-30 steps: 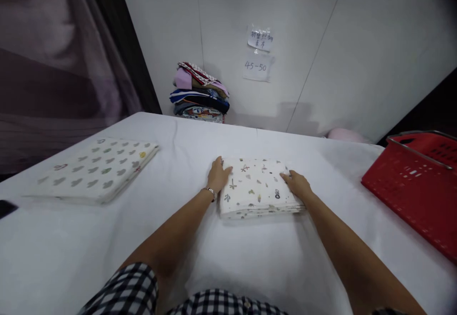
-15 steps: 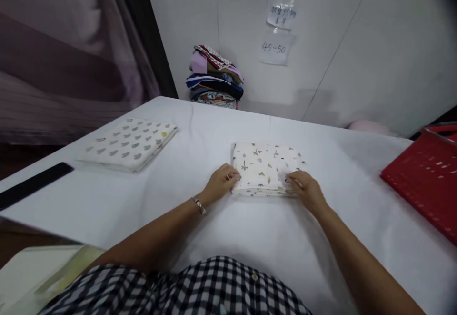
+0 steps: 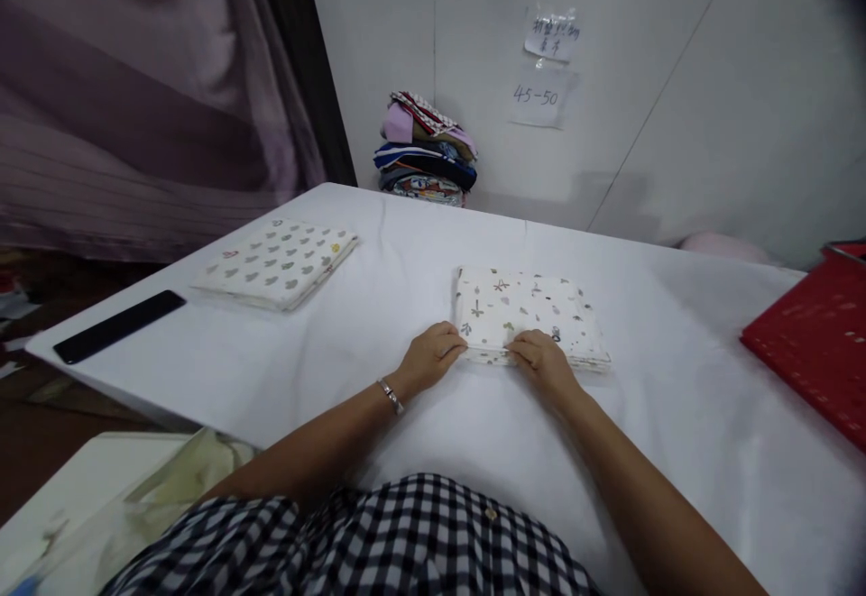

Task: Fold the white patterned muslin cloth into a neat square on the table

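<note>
A folded white cloth with small printed motifs lies flat on the white-covered table in front of me. My left hand pinches its near left corner between thumb and fingers. Along the same near edge, around the middle, my right hand grips the layered fold with its fingers together. The folded layers show between and to the right of my hands. A second folded cloth, white with rows of grey shapes, rests further left, apart from both hands.
A long black flat object lies at the table's left edge. A red basket stands on the right. Behind the table's far edge, a pile of folded fabrics rises against the wall. A pale container sits below at lower left.
My right hand has moved left along the near edge, from the right side of the cloth to its middle. My left hand has stayed at the left corner. The view has shifted slightly left.
</note>
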`<act>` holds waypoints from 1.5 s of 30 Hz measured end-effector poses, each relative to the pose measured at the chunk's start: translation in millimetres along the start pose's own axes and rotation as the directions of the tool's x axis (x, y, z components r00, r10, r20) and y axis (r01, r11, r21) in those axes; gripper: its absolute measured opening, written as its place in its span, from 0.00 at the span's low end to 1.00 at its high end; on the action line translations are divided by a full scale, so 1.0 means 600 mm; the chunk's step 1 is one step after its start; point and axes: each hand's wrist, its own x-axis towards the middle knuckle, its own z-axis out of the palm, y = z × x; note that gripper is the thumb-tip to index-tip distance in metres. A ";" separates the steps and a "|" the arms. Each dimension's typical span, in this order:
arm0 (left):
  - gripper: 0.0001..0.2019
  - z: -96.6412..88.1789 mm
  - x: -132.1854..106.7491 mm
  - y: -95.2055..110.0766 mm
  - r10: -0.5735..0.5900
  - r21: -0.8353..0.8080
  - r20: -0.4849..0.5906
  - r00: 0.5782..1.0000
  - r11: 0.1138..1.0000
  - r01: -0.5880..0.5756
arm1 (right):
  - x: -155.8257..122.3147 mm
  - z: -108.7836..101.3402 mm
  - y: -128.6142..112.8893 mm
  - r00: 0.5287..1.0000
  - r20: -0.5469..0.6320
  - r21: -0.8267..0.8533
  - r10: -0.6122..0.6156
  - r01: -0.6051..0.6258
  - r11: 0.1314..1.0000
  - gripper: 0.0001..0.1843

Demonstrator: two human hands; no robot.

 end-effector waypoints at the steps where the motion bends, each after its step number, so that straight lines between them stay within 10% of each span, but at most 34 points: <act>1: 0.09 0.001 -0.002 0.000 -0.005 -0.002 -0.010 1.000 1.000 0.005 | -0.003 0.001 -0.002 1.000 -0.015 0.007 0.010 -0.010 1.000 0.13; 28: 0.07 0.007 -0.018 -0.002 0.003 0.102 0.034 0.999 0.995 -0.007 | -0.019 0.013 -0.008 1.000 -0.015 -0.060 0.013 -0.014 0.998 0.13; 45: 0.06 0.027 0.012 0.018 0.202 0.295 0.161 0.966 0.924 -0.242 | -0.046 -0.031 0.004 1.000 -0.017 -0.058 -0.011 0.010 0.998 0.13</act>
